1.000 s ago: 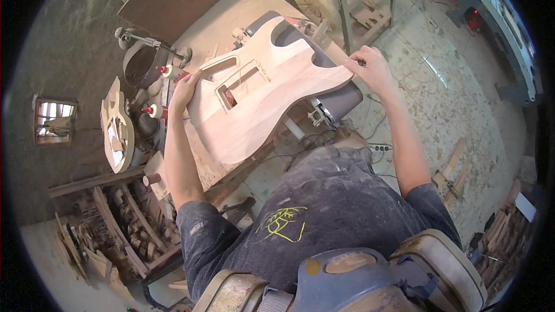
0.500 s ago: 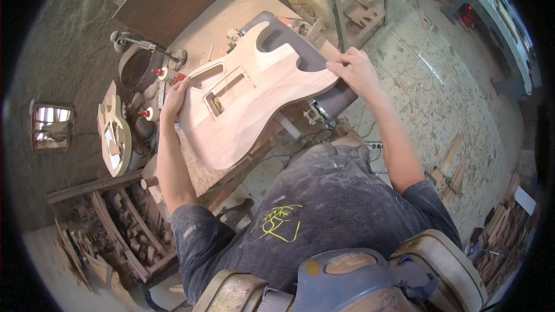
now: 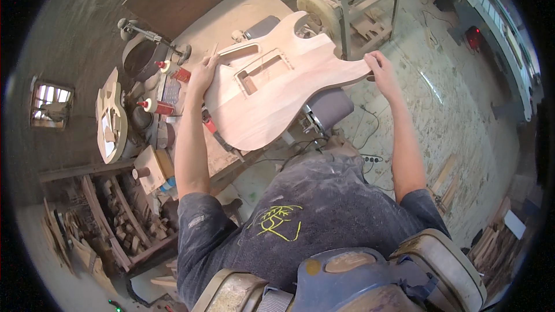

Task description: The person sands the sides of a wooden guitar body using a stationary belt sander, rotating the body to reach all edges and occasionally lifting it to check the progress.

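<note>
Between my two hands is a pale, unfinished wooden guitar body [image 3: 272, 104] with routed cavities in its face. My left hand [image 3: 203, 74] grips its left edge, beside the long slanted cavity. At the tip of the right horn, my right hand [image 3: 381, 70] pinches the wood between thumb and fingers. Beneath the body, a grey belt sander [image 3: 329, 110] shows at the right and again at the far edge; its middle is hidden. Left of my left hand lie two glue bottles [image 3: 175, 71] with red caps.
Another guitar body [image 3: 110, 118] leans at the left. A wooden bench [image 3: 228, 162] lies under the work, with a red-handled clamp [image 3: 214, 127] on it. A wooden frame with a round disc [image 3: 321, 14] stands behind. Wood scraps [image 3: 130, 219] fill a lower-left rack; a power strip [image 3: 372, 159] lies on the floor.
Both hands have carried the guitar body to the right and slightly up in view. More of the sander's near end, the glue bottles and the red-handled clamp now show.
</note>
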Demonstrator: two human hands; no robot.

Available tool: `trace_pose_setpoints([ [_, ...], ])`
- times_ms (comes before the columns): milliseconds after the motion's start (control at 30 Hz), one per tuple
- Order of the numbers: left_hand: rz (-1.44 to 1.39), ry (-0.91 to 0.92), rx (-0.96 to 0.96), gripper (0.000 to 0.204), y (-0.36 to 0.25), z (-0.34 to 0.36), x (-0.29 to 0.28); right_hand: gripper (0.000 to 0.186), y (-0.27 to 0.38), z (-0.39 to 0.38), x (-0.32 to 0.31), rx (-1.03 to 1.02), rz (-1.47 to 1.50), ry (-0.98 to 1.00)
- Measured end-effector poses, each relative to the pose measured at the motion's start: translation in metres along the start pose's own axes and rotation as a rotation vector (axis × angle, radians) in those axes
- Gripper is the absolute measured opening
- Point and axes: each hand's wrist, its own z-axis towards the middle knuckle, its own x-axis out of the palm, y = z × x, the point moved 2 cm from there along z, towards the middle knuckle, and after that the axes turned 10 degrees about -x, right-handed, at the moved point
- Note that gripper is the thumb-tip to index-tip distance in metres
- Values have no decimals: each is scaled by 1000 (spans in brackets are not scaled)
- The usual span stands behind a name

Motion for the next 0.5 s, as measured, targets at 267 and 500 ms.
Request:
trace_pose_setpoints([
  [267, 115, -157, 32, 61, -56, 4, 41, 31, -6, 25, -50, 98, 84, -14],
  [500, 161, -142, 59, 61, -106, 16, 86, 29, -19, 36, -107, 125, 203, -9],
])
